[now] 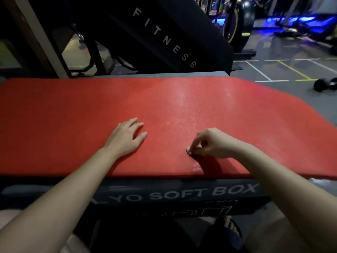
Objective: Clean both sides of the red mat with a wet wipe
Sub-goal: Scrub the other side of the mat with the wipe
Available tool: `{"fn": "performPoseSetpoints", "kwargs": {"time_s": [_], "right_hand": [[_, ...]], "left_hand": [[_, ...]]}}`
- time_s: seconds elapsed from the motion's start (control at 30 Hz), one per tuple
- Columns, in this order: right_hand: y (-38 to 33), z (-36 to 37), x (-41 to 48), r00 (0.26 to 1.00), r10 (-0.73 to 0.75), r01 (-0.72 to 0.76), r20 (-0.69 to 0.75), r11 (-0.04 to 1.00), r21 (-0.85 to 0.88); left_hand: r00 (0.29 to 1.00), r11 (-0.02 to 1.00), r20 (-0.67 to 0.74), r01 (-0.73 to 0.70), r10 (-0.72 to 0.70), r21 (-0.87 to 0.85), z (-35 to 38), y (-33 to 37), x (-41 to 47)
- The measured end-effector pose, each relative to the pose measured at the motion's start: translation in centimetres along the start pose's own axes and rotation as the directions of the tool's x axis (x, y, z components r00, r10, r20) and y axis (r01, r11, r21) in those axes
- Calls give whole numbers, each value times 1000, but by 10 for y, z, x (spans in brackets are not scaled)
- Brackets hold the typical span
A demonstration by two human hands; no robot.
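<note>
The red mat [73,125] lies flat across the top of a black soft box [164,195] in front of me. My left hand [125,137] rests palm down on the mat near its middle, fingers straight and spread. To its right, my right hand [209,143] has its fingers curled down onto the mat close to the near edge. It pinches a small whitish wad, the wet wipe [199,146], which is mostly hidden inside the fingers. A wet sheen runs up the mat beyond the right hand, and a wet smear shows just in front of it.
A black padded gym machine [164,39] marked FITNESS rises right behind the mat. A dark dumbbell [325,84] lies on the grey floor at the right. A sandalled foot [229,229] shows under the box. Blue-lit equipment stands far back right.
</note>
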State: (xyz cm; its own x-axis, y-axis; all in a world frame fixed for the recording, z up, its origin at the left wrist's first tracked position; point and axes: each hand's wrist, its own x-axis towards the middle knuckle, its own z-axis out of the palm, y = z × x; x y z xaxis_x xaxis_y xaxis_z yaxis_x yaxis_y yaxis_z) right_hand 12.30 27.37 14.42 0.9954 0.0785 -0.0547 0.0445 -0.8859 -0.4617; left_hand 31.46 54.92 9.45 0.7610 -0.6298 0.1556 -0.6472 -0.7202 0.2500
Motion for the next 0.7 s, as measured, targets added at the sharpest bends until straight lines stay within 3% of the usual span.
{"fn": "performPoseSetpoints", "kwargs": {"time_s": [0.07,0.1,0.2,0.27,0.33,0.47,0.7], "right_hand": [[-5,0,-20,992,-9,5,128,999,34],[-5,2,-28,995,-8,2,98,998,61],[-1,15,-37,979,23,-13,-201,999,48],[0,20,-37,948,78,-78,-310,997,14],[-4,19,-43,964,96,-106,-249,994,-24],[-21,16,-64,1000,23,-23,-10,1000,1],[-33,26,-38,997,-79,77,19,993,94]], "left_hand": [[1000,1000,-9,18,-18,12,6,-1,-6],[999,999,-27,25,-24,28,8,0,-5],[997,997,-64,35,-30,65,7,5,-3],[998,998,-57,36,-32,56,5,4,-5],[999,998,-34,37,-35,52,5,3,-7],[1000,998,-1,29,-29,47,7,-1,-6],[999,999,1,40,-40,35,6,-1,-7]]}}
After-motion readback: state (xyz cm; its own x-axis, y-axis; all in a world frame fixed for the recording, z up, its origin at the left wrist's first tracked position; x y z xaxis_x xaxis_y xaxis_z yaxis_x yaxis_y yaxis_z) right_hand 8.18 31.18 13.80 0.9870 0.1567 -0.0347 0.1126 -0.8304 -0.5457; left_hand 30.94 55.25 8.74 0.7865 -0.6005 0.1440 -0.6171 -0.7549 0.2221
